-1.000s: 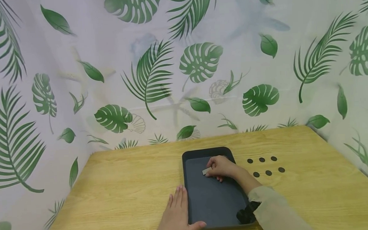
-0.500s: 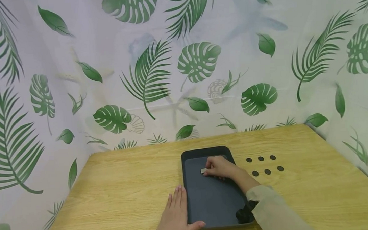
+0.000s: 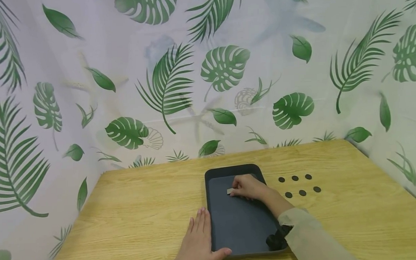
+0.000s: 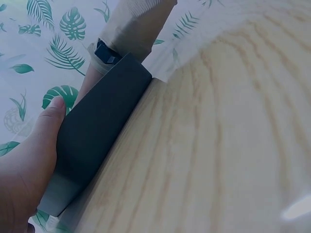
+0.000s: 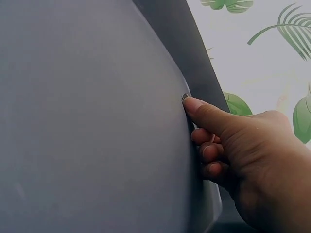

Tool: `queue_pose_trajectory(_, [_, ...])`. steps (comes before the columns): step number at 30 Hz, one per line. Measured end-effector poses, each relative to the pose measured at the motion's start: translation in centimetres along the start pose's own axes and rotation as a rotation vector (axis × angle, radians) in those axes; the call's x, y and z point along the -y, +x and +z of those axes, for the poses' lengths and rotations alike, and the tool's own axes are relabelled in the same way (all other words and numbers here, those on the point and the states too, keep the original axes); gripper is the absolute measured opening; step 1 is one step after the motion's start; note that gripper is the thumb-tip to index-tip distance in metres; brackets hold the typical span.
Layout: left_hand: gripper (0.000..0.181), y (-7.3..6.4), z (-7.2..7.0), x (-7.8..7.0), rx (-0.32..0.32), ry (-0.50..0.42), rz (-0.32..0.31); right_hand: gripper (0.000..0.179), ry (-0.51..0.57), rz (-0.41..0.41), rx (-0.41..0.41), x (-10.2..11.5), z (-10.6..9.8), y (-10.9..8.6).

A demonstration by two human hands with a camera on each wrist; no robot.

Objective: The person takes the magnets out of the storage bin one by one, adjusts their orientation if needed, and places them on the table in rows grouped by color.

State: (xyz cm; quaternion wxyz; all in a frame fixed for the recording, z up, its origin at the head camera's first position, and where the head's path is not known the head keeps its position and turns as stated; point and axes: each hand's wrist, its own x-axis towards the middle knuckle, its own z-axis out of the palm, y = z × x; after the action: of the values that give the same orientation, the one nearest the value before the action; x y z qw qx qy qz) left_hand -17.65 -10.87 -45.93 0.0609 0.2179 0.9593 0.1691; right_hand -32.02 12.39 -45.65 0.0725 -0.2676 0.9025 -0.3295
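Note:
A dark grey rectangular baking tray [image 3: 244,228] lies on the wooden table. Over its far half, my right hand [image 3: 249,186] pinches a small pale rectangular piece [image 3: 229,191] between thumb and fingers, the remaining fingers curled beneath. In the right wrist view only a short end of the piece [image 5: 185,96] shows at the thumb tip, close over the tray floor. My left hand [image 3: 198,237] lies with straight fingers along the tray's left side, its thumb reaching over the near rim. The left wrist view shows that thumb against the tray's outer wall [image 4: 104,121].
Several black discs [image 3: 302,193] lie in two rows on the table [image 3: 145,212] to the tray's right. A black camera [image 3: 276,240] on my right wrist hangs over the tray's near right corner. Leaf-patterned cloth [image 3: 179,85] stands behind the table and at both sides.
My right hand has moved slightly left over the tray with the pale piece, and its lower fingers are more tucked in. My left hand stays at the tray's side.

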Motion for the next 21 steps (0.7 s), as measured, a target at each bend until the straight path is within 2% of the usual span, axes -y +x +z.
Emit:
queue_pose_trajectory(8, [0.106, 0.01, 0.20, -0.02, -0.004, 0.026, 0.003, 0.019, 0.032, -0.046, 0.001, -0.15, 0.13, -0.18])
queue_pose_trajectory(14, [0.106, 0.03, 0.39, 0.18, -0.020, 0.048, 0.016, 0.022, 0.086, -0.004, -0.014, -0.08, 0.25, -0.09])
queue_pose_trajectory(21, [0.106, 0.15, 0.36, 0.22, -0.036, 0.068, 0.022, 0.023, 0.084, 0.013, -0.042, -0.08, 0.10, 0.06])
